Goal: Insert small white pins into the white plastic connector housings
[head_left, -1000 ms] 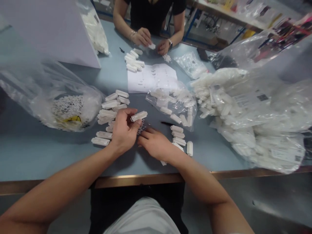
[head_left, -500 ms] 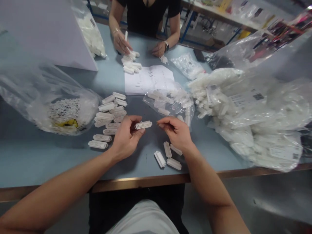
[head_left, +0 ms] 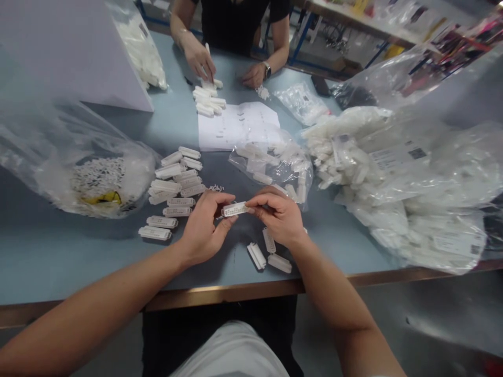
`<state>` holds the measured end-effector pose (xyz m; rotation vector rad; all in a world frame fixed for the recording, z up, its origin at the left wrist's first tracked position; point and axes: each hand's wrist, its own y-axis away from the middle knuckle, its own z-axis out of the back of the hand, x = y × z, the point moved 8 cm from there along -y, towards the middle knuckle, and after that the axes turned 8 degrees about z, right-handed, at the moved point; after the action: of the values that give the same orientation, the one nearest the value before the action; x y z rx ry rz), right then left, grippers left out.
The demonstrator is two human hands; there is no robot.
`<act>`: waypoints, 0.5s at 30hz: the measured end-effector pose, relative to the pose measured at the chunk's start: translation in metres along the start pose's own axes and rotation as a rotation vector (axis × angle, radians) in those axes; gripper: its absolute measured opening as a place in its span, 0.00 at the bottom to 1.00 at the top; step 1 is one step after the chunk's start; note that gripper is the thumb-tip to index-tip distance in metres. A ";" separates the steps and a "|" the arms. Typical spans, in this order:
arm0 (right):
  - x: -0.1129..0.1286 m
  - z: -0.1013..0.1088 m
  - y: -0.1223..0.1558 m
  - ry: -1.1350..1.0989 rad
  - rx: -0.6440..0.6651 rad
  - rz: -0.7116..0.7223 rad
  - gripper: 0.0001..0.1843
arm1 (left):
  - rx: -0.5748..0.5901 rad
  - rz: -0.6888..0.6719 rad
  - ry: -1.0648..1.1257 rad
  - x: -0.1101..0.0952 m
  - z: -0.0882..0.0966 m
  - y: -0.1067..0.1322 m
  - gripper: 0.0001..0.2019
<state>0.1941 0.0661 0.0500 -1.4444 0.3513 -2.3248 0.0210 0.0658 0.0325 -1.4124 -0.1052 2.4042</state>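
Observation:
My left hand [head_left: 204, 228] grips a white plastic connector housing [head_left: 233, 210] between thumb and fingers, its face with rows of small openings turned up. The fingertips of my right hand [head_left: 280, 215] are pinched together at the right end of this housing. Whatever tiny thing they may hold is hidden. Left of my left hand lie several similar housings [head_left: 165, 186] in loose rows. Below my right hand are a few more, among them a housing on its side [head_left: 257, 256] and a flat one [head_left: 280, 263]. Tiny white pieces [head_left: 216, 188] lie just behind my left hand.
A clear bag of small white pieces [head_left: 98, 175] stands at the left. Behind my hands lies a clear bag with housings [head_left: 275, 162], partly over a paper sheet [head_left: 218, 131]. Large filled bags [head_left: 393, 173] crowd the right. Across the table, a co-worker's hand [head_left: 200, 57] touches white parts.
My right hand has moved left, and its pinched fingertips now meet the housing's right end. The left hand keeps its hold. The co-worker's hand has lowered onto the white parts.

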 end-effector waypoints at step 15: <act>-0.015 -0.014 0.004 -0.247 0.195 -0.214 0.13 | -0.007 -0.218 -0.149 -0.018 0.000 0.006 0.13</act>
<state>0.1880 0.0693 0.0297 -1.7133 -0.1002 -2.2284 0.0280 0.0544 0.0461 -1.1581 -0.2891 2.3253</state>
